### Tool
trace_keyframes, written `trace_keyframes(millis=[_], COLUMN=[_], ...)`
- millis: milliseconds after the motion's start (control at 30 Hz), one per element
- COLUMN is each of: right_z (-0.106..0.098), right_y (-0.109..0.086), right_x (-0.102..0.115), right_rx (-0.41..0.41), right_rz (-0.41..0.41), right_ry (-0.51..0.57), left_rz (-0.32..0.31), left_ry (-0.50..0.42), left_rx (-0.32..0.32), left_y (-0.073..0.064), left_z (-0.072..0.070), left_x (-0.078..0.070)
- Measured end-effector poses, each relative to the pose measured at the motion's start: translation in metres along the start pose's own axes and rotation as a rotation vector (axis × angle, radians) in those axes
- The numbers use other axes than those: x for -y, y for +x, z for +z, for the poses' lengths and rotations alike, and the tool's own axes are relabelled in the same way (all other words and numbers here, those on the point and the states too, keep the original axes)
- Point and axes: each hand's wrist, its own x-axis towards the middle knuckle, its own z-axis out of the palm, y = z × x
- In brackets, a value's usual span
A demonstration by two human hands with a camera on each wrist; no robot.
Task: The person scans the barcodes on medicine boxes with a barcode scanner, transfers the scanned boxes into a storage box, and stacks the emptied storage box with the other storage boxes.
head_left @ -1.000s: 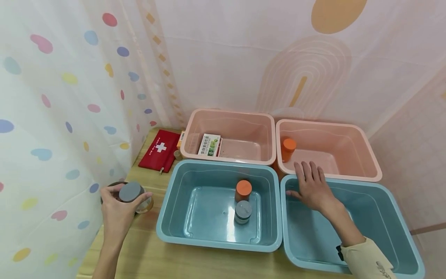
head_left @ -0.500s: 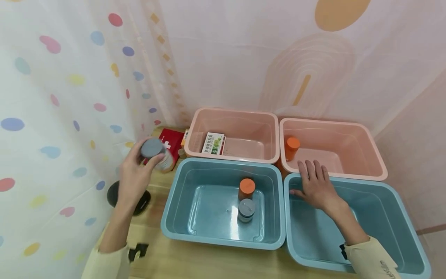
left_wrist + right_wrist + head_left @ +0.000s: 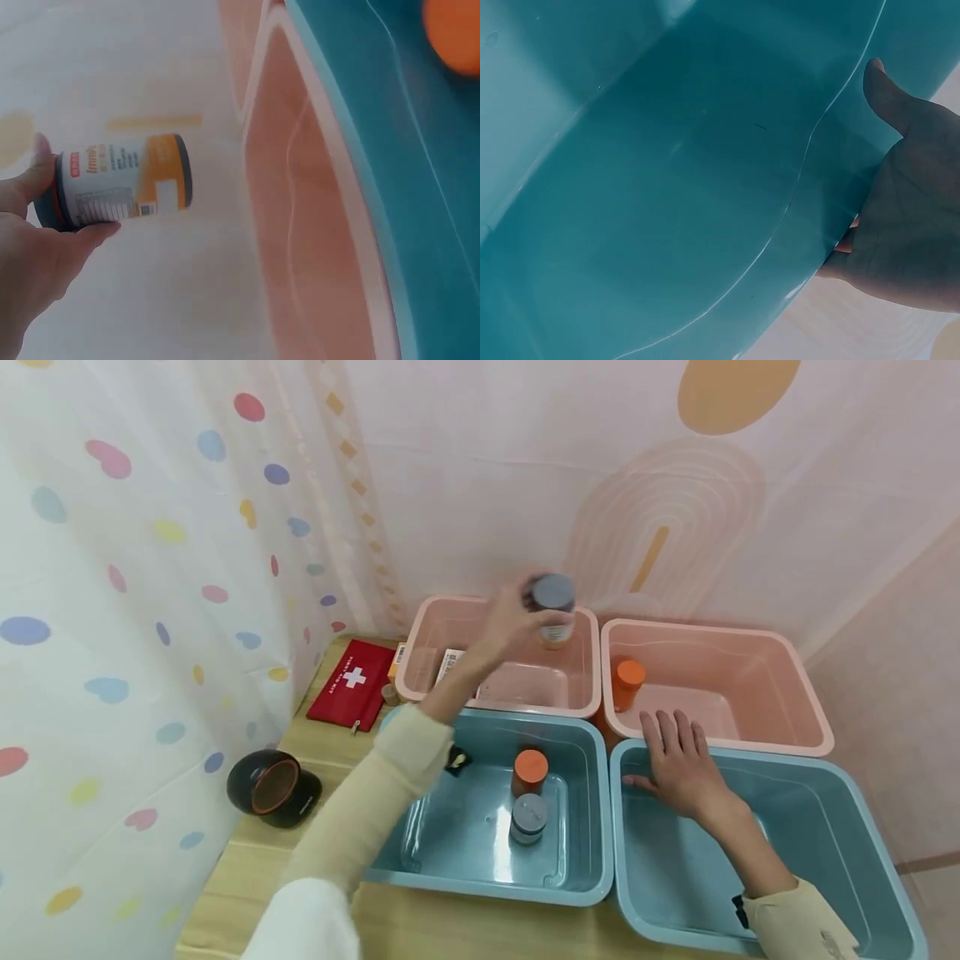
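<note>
My left hand (image 3: 513, 622) grips a jar (image 3: 555, 602) by its grey lid, over the back of the left pink bin (image 3: 536, 685). In the left wrist view, the jar (image 3: 124, 184) has a white and orange printed label, with thumb and fingers on either side of its lid end. My right hand (image 3: 678, 768) rests on the meeting rims of the right pink bin (image 3: 772, 693) and the right blue bin (image 3: 667, 860), fingers extended and holding nothing. In the right wrist view the right hand (image 3: 911, 210) lies over the blue edge, its fingertips partly hidden.
The left blue bin (image 3: 450, 839) contains an orange-lidded jar (image 3: 530, 768) and a grey-lidded jar (image 3: 528, 817). An orange-capped bottle (image 3: 628, 683) stands in the right pink bin. A white box (image 3: 450, 662), red first aid pouch (image 3: 351, 685) and black rounded device (image 3: 277, 787) are at left.
My left hand has lifted the jar from beside the black device and carried it right and back to above the left pink bin. The right hand has stayed on the rims.
</note>
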Motion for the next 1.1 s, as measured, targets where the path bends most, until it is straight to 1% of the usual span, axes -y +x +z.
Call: trace_keyframes(millis=[67,133,233,333,467,567,733,833,900,967,1100], right_z=[-0.003,-0.003,-0.003,-0.005,-0.006,-0.001,0.008,0.006,0.002,-0.002,0.0], right_y=[-0.002,-0.003,-0.005,-0.005,-0.002,-0.001,-0.004,-0.008,-0.01,-0.012,-0.017], right_x=[0.004,0.007,0.009,0.01,0.009,0.007,0.003,0.005,0.008,0.01,0.007], right_rx=[0.016,0.021,0.009,0.0,0.002,0.004,-0.018,-0.036,-0.033,-0.039,-0.06], right_rz=[0.015,0.02,0.016,0.01,-0.008,-0.021,-0.05,-0.056,-0.05,-0.051,-0.068], right_ry=[0.005,0.002,-0.002,-0.016,-0.028,-0.022,-0.053,-0.056,-0.049,-0.046,-0.069], left_rz=[-0.022,-0.037,-0.046,-0.029,-0.005,0.002,-0.029,-0.052,-0.062,-0.089,-0.145], left_ry=[0.001,-0.005,-0.026,-0.036,0.04,0.089,0.07,0.084,0.133,0.198,0.334], left_rx=[0.053,0.1,0.167,0.206,0.218,0.232,0.266,0.278,0.275,0.269,0.289], left_y=[0.013,0.022,0.031,0.037,0.044,0.048,0.051,0.051,0.051,0.051,0.051], left_z=[0.023,0.042,0.067,0.088,0.111,0.128,0.161,0.178,0.187,0.194,0.205], left_x=[0.001,0.002,0.004,0.005,0.008,0.016,0.032,0.037,0.037,0.036,0.034])
